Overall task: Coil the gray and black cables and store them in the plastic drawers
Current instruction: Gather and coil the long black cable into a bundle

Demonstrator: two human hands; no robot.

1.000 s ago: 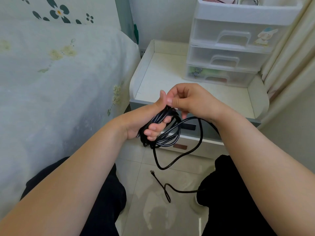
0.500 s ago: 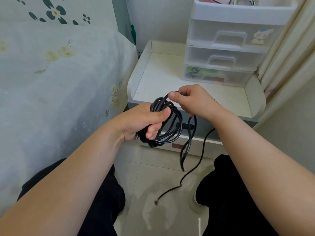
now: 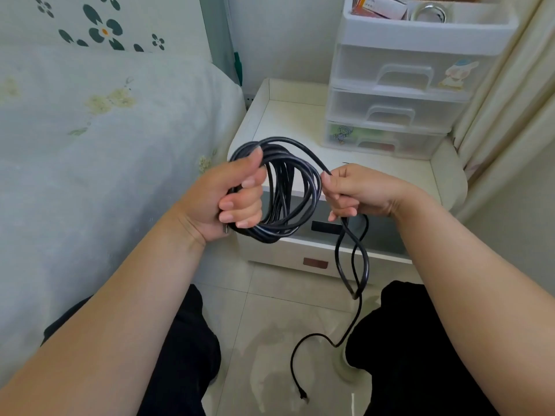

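A black cable [image 3: 288, 187] is wound into several loops in front of the nightstand. My left hand [image 3: 231, 196] grips the left side of the coil. My right hand [image 3: 357, 190] pinches the strand that comes off the coil's right side; below it the loose tail [image 3: 351, 274] hangs in a loop and trails onto the floor, ending in a small plug [image 3: 302, 396]. The plastic drawers [image 3: 399, 94] stand at the back right of the nightstand, all three shut. No gray cable is in view.
A white nightstand [image 3: 300, 124] with raised edges stands ahead, its own drawer front [image 3: 315, 259] below. A bed with a floral cover [image 3: 99, 163] fills the left. A curtain [image 3: 510, 109] hangs at the right. My knees in black trousers flank the tiled floor [image 3: 270, 340].
My hands have moved apart and the coil has opened wider. My right hand slid along the cable to the right, and the loose tail on the floor has shortened.
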